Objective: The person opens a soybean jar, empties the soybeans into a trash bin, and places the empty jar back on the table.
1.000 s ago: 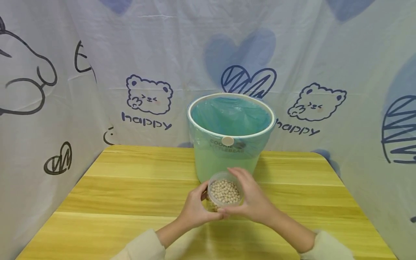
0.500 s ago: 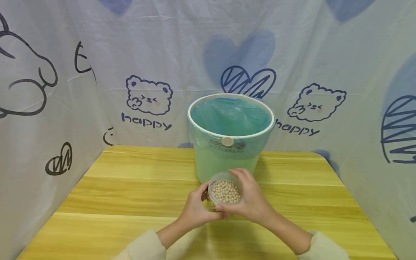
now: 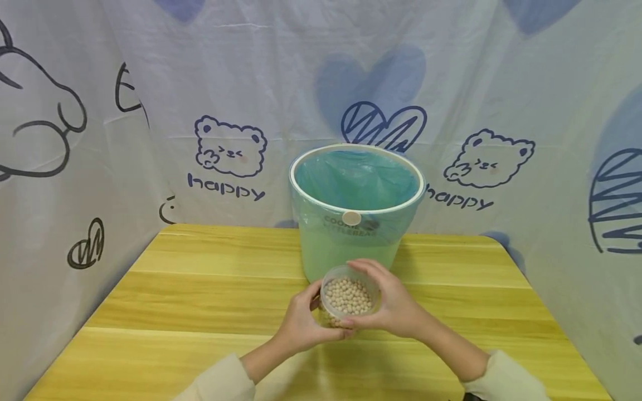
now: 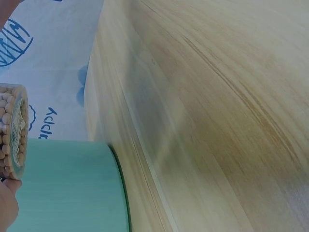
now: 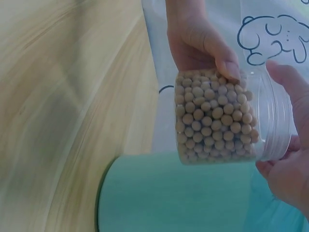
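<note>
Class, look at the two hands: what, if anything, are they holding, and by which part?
Both hold the clear jar of beans: the left hand grips its bean-filled body, the right hand its threaded top end.

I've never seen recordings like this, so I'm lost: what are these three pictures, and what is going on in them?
No machine here: a person works with bare hands, wearing three cameras. The head view looks down on a yellow wooden table. On it stands a green bin lined with a plastic bag, in front of a printed cloth backdrop. The left hand grips a clear jar of soybeans, while the right hand holds its mouth end. The other two pictures come from wrist cameras: the right one shows the jar close up, the left one mostly table and bin.
</note>
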Demonstrator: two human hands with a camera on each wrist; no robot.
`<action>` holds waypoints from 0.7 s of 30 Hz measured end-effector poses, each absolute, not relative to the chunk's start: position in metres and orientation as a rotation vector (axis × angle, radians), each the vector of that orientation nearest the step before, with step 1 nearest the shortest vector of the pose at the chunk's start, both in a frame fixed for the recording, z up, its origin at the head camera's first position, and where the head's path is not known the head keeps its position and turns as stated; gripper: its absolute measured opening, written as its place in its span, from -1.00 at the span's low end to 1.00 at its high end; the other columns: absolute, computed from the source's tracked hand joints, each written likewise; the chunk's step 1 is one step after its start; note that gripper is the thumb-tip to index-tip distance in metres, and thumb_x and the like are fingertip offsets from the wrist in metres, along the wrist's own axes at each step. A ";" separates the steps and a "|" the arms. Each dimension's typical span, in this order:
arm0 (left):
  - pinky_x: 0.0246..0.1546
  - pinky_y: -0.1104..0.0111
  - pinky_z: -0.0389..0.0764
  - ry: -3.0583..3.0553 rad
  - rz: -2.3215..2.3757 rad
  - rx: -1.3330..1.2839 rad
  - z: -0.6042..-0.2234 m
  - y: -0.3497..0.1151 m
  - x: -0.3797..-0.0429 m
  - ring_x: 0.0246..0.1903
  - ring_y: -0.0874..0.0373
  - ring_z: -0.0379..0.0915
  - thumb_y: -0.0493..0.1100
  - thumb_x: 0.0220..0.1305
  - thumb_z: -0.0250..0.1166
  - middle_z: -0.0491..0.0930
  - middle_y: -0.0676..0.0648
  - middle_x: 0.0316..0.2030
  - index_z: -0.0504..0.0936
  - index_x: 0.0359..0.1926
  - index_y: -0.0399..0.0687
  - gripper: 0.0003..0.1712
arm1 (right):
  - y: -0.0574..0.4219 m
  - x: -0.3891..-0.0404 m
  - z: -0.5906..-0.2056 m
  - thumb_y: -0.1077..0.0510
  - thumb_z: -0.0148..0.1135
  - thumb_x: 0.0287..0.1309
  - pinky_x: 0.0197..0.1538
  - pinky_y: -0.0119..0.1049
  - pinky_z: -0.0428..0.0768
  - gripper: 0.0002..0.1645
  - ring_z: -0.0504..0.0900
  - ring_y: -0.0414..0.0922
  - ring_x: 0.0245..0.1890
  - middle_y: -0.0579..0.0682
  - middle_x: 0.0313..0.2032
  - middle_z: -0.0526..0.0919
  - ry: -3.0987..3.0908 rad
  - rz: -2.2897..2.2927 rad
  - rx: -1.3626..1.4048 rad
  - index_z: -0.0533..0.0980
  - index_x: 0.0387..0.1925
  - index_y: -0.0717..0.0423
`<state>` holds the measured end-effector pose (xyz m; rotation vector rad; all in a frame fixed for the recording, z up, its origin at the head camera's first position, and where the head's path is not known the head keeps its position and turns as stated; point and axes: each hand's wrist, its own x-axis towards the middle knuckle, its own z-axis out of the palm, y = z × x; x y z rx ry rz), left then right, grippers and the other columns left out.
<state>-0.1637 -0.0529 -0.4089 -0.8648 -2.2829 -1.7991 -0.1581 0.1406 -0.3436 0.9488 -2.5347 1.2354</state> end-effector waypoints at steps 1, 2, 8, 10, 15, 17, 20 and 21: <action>0.00 0.44 0.60 -2.279 -1.795 -0.878 -0.409 -0.053 -0.164 0.01 -0.02 0.49 -0.18 -0.21 0.53 0.48 -0.21 0.09 0.29 0.25 -0.28 -0.05 | 0.142 -0.159 -0.343 0.11 0.56 -0.36 0.16 0.05 0.50 0.00 0.42 0.11 0.15 0.18 0.17 0.40 -2.540 1.240 0.963 0.31 0.20 0.26; -0.01 0.44 0.60 -2.277 -1.788 -0.890 -0.409 -0.053 -0.164 0.01 -0.04 0.49 -0.18 -0.21 0.53 0.48 -0.22 0.09 0.28 0.25 -0.29 -0.04 | 0.143 -0.159 -0.343 0.11 0.56 -0.35 0.16 0.05 0.50 0.00 0.42 0.11 0.15 0.17 0.18 0.39 -2.547 1.243 0.977 0.31 0.21 0.24; -0.01 0.44 0.60 -2.284 -1.803 -0.892 -0.409 -0.052 -0.163 0.02 -0.01 0.49 -0.19 -0.19 0.53 0.48 -0.20 0.09 0.28 0.26 -0.25 -0.05 | 0.148 -0.161 -0.340 0.12 0.51 -0.29 0.24 0.14 0.38 0.02 0.32 0.14 0.25 0.18 0.27 0.30 -2.574 1.286 1.080 0.24 0.27 0.20; -0.03 0.44 0.61 -2.285 -1.810 -0.884 -0.409 -0.052 -0.164 0.01 0.03 0.49 -0.19 -0.20 0.53 0.48 -0.17 0.08 0.28 0.26 -0.24 -0.05 | 0.148 -0.161 -0.340 0.11 0.50 -0.28 0.25 0.20 0.33 0.06 0.26 0.17 0.28 0.22 0.29 0.24 -2.578 1.281 1.098 0.20 0.30 0.21; -0.04 0.41 0.63 -2.262 -1.791 -0.899 -0.409 -0.051 -0.164 -0.01 0.08 0.49 -0.19 -0.20 0.53 0.49 -0.16 0.08 0.29 0.26 -0.22 -0.06 | 0.143 -0.157 -0.340 0.04 0.55 -0.34 0.22 0.27 0.32 0.16 0.22 0.23 0.27 0.30 0.28 0.18 -2.567 1.190 0.984 0.16 0.30 0.28; -0.04 0.41 0.63 -2.255 -1.786 -0.896 -0.410 -0.051 -0.163 -0.02 0.09 0.50 -0.18 -0.21 0.53 0.50 -0.15 0.07 0.30 0.25 -0.22 -0.06 | 0.139 -0.154 -0.340 0.01 0.57 -0.39 0.21 0.26 0.34 0.18 0.24 0.22 0.25 0.30 0.25 0.20 -2.565 1.152 0.907 0.18 0.28 0.31; -0.03 0.42 0.62 -2.260 -1.787 -0.873 -0.411 -0.051 -0.163 -0.01 0.10 0.49 -0.17 -0.21 0.53 0.50 -0.14 0.07 0.31 0.24 -0.21 -0.06 | 0.135 -0.151 -0.341 -0.02 0.57 -0.39 0.17 0.25 0.39 0.16 0.25 0.21 0.23 0.31 0.23 0.22 -2.586 1.118 0.830 0.21 0.27 0.31; -0.03 0.42 0.62 -2.263 -1.787 -0.862 -0.411 -0.052 -0.163 -0.02 0.10 0.49 -0.17 -0.22 0.53 0.50 -0.14 0.07 0.31 0.24 -0.21 -0.07 | 0.134 -0.150 -0.341 -0.02 0.57 -0.38 0.17 0.24 0.40 0.16 0.25 0.20 0.24 0.31 0.23 0.22 -2.595 1.118 0.815 0.21 0.27 0.31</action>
